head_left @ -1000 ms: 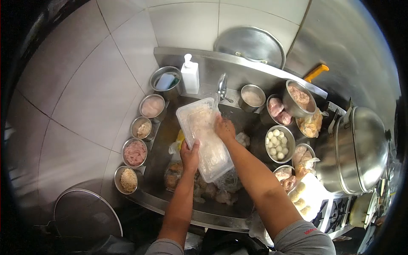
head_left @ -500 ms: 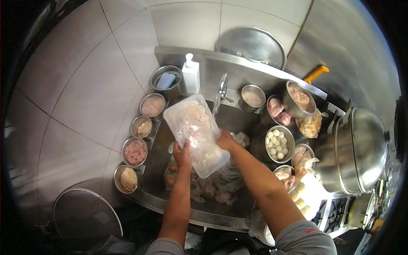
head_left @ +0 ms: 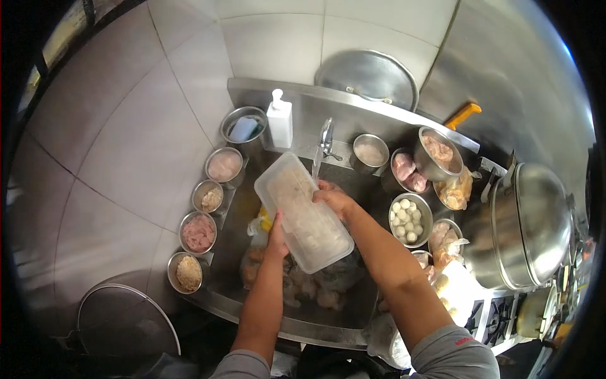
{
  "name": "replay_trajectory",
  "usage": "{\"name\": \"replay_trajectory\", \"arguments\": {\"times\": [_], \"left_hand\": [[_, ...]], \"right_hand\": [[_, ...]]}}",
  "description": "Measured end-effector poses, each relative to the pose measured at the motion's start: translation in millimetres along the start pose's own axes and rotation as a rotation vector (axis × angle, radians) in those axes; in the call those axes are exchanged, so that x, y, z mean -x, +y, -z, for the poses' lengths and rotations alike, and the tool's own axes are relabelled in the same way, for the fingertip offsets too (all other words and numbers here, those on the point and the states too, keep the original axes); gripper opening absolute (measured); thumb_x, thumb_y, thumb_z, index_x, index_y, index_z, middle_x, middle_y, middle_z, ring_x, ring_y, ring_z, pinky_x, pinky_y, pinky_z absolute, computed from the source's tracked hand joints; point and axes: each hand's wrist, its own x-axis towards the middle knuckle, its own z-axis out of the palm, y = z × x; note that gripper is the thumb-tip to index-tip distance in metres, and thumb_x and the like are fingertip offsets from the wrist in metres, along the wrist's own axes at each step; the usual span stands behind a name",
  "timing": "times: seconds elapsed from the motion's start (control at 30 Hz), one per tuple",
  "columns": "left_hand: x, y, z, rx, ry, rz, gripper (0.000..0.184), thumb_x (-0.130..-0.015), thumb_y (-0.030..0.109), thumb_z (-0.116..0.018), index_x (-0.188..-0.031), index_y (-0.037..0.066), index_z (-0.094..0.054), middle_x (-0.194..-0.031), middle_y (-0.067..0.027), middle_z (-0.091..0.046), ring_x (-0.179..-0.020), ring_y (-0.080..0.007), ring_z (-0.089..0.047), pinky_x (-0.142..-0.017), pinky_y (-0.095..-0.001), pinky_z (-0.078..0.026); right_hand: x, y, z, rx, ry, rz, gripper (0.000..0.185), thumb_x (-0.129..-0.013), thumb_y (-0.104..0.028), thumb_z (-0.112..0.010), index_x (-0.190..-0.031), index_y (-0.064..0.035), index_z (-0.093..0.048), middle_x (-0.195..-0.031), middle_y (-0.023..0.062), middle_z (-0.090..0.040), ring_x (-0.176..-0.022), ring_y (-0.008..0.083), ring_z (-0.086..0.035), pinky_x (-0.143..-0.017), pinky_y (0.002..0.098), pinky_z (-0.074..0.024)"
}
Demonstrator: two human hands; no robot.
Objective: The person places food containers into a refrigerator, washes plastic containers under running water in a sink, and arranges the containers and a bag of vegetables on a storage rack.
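A translucent plastic container (head_left: pixel 305 211) with pale contents is held tilted above the sink (head_left: pixel 230 256), its flat, frosted face toward me. My left hand (head_left: pixel 278 239) closes on its lower left side. On its right edge, my right hand (head_left: pixel 333 199) grips with the fingers near the running water. From the faucet (head_left: pixel 325 138), a stream falls close behind the container's upper right edge. Below it in the sink lie several plastic bags of pale, lumpy food (head_left: pixel 309 284), partly hidden by the container and my arms.
Metal bowls of minced meat (head_left: pixel 198 234) and other food line the sink's left edge. On the right stand a bowl of white balls (head_left: pixel 409 219), more meat bowls and a large steel pot (head_left: pixel 530 227). A white pump bottle (head_left: pixel 280 121) and an orange-handled knife (head_left: pixel 464 116) are behind.
The container has turned in my hands: its shiny, film-like face with contents showed before, and now a frosted face does. My right hand has moved up along its edge.
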Motion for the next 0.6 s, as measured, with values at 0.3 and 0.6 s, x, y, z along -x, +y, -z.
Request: {"name": "replay_trajectory", "arguments": {"times": [0.3, 0.6], "left_hand": [[-22, -6, 15, -0.239, 0.118, -0.011, 0.074, -0.084, 0.049, -0.066, -0.142, 0.012, -0.038, -0.135, -0.0099, -0.050, -0.122, -0.0340, -0.047, -0.099, -0.0531, -0.040], [-8, -13, 8, 0.008, 0.029, -0.077, 0.063, -0.083, 0.028, -0.073, -0.136, 0.012, -0.043, -0.127, -0.0068, -0.053, -0.114, -0.0298, -0.052, -0.090, -0.0479, -0.047]], "right_hand": [[-17, -15, -7, -0.344, -0.092, -0.032, 0.075, -0.089, -0.065, -0.048, -0.132, -0.0037, -0.052, -0.129, 0.0176, -0.056, -0.112, 0.0281, -0.057, -0.100, 0.0400, -0.0417], [0, -16, -23, -0.180, -0.021, -0.111, 0.077, -0.091, -0.070, -0.035, -0.132, -0.0088, -0.054, -0.134, 0.0160, -0.054, -0.117, 0.0315, -0.054, -0.103, 0.0422, -0.0389]]}}
